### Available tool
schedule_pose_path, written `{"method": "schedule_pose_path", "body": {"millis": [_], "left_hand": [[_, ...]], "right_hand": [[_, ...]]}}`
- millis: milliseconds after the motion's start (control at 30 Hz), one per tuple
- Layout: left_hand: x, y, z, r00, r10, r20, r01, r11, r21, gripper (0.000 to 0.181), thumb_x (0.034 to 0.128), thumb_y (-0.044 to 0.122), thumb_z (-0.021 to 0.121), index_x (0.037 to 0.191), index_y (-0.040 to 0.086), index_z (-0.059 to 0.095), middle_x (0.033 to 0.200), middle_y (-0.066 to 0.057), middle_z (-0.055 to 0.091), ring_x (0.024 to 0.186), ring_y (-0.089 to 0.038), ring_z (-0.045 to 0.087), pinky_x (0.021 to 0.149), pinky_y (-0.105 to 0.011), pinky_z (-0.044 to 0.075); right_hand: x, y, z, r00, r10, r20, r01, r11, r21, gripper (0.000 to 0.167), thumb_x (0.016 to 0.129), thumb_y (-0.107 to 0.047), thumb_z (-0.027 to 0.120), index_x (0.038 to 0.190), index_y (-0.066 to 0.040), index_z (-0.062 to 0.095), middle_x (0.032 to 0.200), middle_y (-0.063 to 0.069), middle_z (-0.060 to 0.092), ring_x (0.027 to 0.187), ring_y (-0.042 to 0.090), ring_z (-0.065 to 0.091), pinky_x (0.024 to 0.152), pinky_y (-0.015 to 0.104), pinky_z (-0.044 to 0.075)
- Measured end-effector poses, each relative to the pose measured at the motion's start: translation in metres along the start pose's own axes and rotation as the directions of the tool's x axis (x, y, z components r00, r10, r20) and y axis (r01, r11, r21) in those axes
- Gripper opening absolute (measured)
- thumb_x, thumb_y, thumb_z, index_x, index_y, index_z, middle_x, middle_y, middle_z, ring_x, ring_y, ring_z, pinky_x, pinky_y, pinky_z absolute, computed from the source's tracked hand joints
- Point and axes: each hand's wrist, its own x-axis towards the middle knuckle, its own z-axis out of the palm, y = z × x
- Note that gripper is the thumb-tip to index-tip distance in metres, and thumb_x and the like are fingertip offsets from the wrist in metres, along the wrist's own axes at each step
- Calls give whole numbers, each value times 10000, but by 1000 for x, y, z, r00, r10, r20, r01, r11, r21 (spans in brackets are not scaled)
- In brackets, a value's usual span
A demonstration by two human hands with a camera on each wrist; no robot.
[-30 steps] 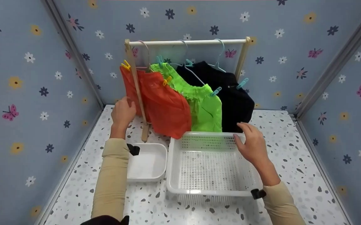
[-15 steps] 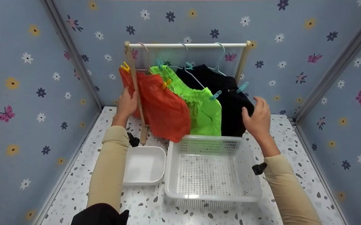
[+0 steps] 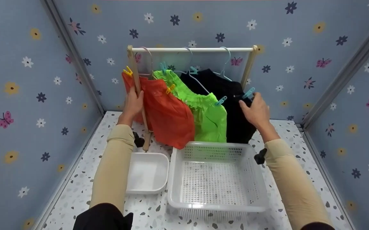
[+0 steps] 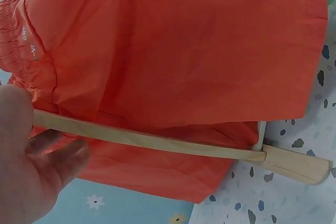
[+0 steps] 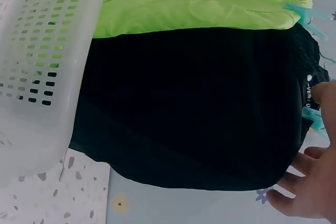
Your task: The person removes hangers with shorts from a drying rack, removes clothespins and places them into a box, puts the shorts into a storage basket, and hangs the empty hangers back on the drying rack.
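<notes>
Orange-red shorts [image 3: 168,113], bright green shorts [image 3: 205,108] and black shorts [image 3: 232,121] hang by clothespins from hangers on a small clothes rack [image 3: 191,49]. My left hand [image 3: 132,103] holds the rack's left wooden post [image 4: 152,141], which passes between thumb and fingers beside the orange-red shorts. At the black shorts' right waistband corner is my right hand [image 3: 257,110], its thumb in front near a blue clothespin [image 3: 249,92]. The right wrist view has its spread fingers [image 5: 294,182] at the edge of the black cloth, partly behind it.
A white perforated basket [image 3: 218,207] stands in front of the rack. Left of it is a shallow white tray [image 3: 147,191]. Yellow clothespins [image 3: 170,88] hold the orange-red shorts. Flower-patterned walls [image 3: 347,73] enclose the speckled table surface [image 3: 85,191].
My right hand has moved up from the basket's back right corner to the black shorts' waistband. My left hand has risen along the left post and now holds it.
</notes>
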Motion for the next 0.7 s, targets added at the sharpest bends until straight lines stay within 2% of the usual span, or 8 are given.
{"method": "schedule_pose_path", "body": {"millis": [167,267,433,533,700], "left_hand": [[5,-1,4,1000,3,-20,-3,1000,-10,430,1052,300,415,1376,21,362,1315,-208,493,1186,-326,509,997,-505,408],[6,-4,5,999,-4,-46,4,1000,4,383,1054,309,411,1281,4,457,1183,-201,552,1069,-310,556,925,-473,462],[7,-12,5,995,2,-96,-1,1000,11,394,1046,339,423,1119,-14,584,954,-173,593,859,-259,579,743,-405,485],[8,-15,6,995,16,-101,-15,1000,3,407,1042,346,429,1115,-17,598,954,-163,604,853,-242,582,727,-392,480],[8,-15,10,992,11,-127,-11,1000,0,382,1041,335,438,1106,-1,607,941,-159,605,844,-240,583,724,-398,480]], "right_hand": [[10,0,9,999,-9,39,9,1000,4,614,948,-538,526,1210,11,445,1062,239,566,958,408,570,761,525,431],[13,1,15,1000,-29,8,29,1000,-9,525,960,-520,521,1110,-18,480,950,210,581,846,380,586,671,486,423],[14,5,23,988,-138,-67,137,990,-20,341,999,-386,527,931,-52,524,780,153,564,670,328,555,572,420,386],[13,7,24,979,-179,-100,177,984,-25,366,998,-386,533,830,-63,499,673,116,489,591,301,501,543,398,361],[12,6,20,972,-201,-119,202,979,-4,430,998,-441,499,806,-57,486,640,88,420,577,288,471,551,389,372]]}}
